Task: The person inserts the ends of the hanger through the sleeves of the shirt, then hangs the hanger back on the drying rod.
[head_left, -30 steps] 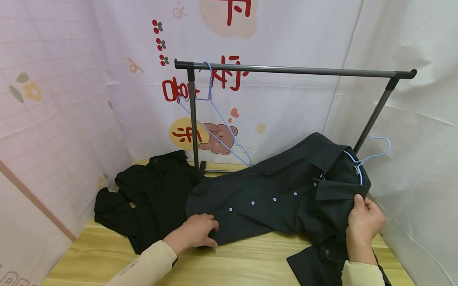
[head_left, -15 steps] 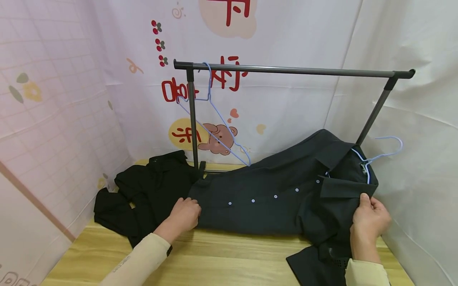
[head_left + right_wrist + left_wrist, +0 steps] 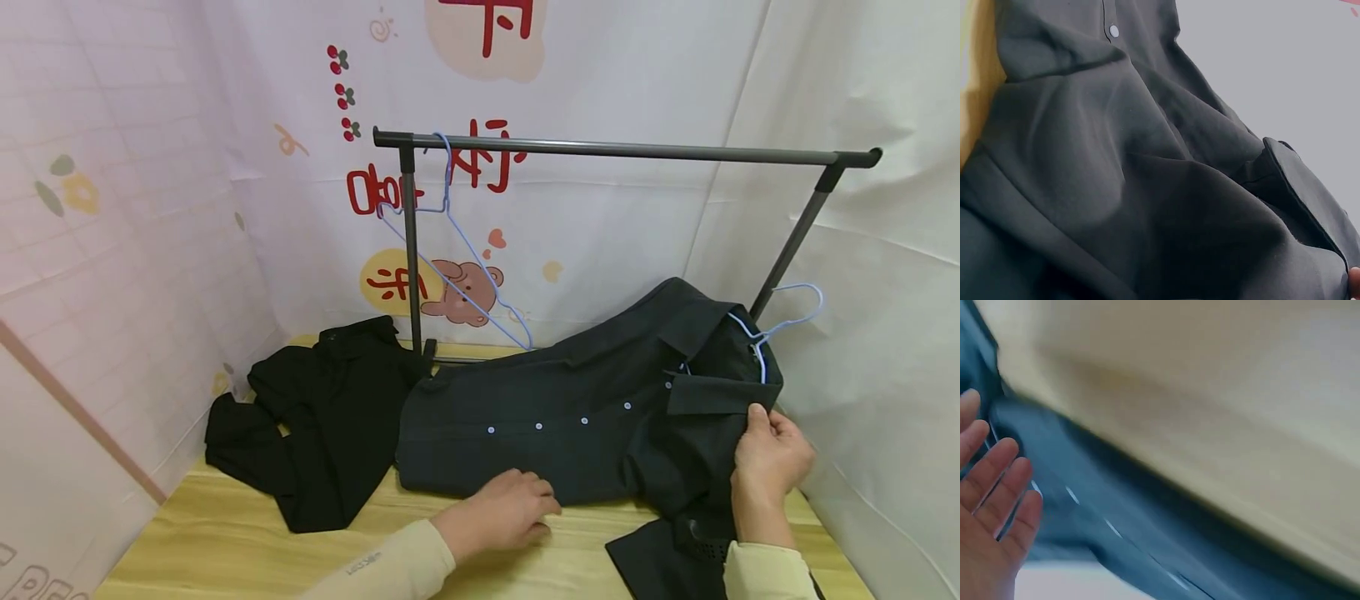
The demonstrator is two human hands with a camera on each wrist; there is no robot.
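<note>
A dark button-up shirt (image 3: pixel 525 462) lies sideways across the table, its collar (image 3: pixel 712 396) toward the right. Inside the neck sits a blue wire hanger (image 3: pixel 761 340), hook pointing out to the right. My right hand (image 3: pixel 772 458) pinches the shirt just below the collar; only a fingertip shows in the right wrist view. Close to the shirt's lower edge is my left hand (image 3: pixel 506 508), holding nothing. Its fingers look spread and relaxed in the left wrist view, where the shirt is blurred. One dark sleeve (image 3: pixel 645 554) trails toward the front right, partly under my right forearm.
Behind the shirt stands a dark metal clothes rack (image 3: pixel 615 150). Another blue hanger (image 3: pixel 450 208) hangs bare near its left end. A second black garment (image 3: pixel 337 433) lies crumpled at the left on the wooden table (image 3: pixel 247 550). Printed cloth walls (image 3: pixel 622 217) enclose the back and sides.
My left hand went to the shirt's hem at the left, then moved right along its lower edge, away from the hem. The right hand keeps its grip, shifting slightly with the shirt.
</note>
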